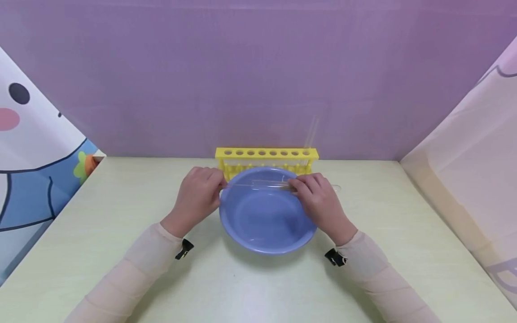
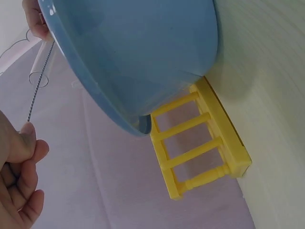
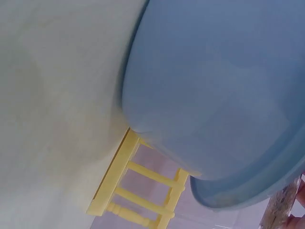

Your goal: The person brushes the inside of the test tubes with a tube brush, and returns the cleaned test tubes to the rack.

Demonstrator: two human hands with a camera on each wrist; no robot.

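Above the blue basin (image 1: 264, 220), my right hand (image 1: 321, 202) holds a clear glass test tube (image 1: 268, 185) lying almost level, its open mouth to the left. My left hand (image 1: 199, 193) pinches the thin twisted wire of a test tube brush (image 2: 40, 83) between thumb and fingertips. That wire runs into the tube's mouth. In the right wrist view the brush's bristles (image 3: 279, 210) show inside the glass, beside the right fingers (image 3: 298, 222). The tube's rounded end sticks out past the right hand.
Behind the basin stands a yellow test tube rack (image 1: 220, 153) with a row of holes. Another clear tube (image 1: 311, 132) rises from its right end. A purple backdrop (image 1: 258, 80) closes off the back of the pale table (image 1: 121, 202), and printed cloths hang at both sides.
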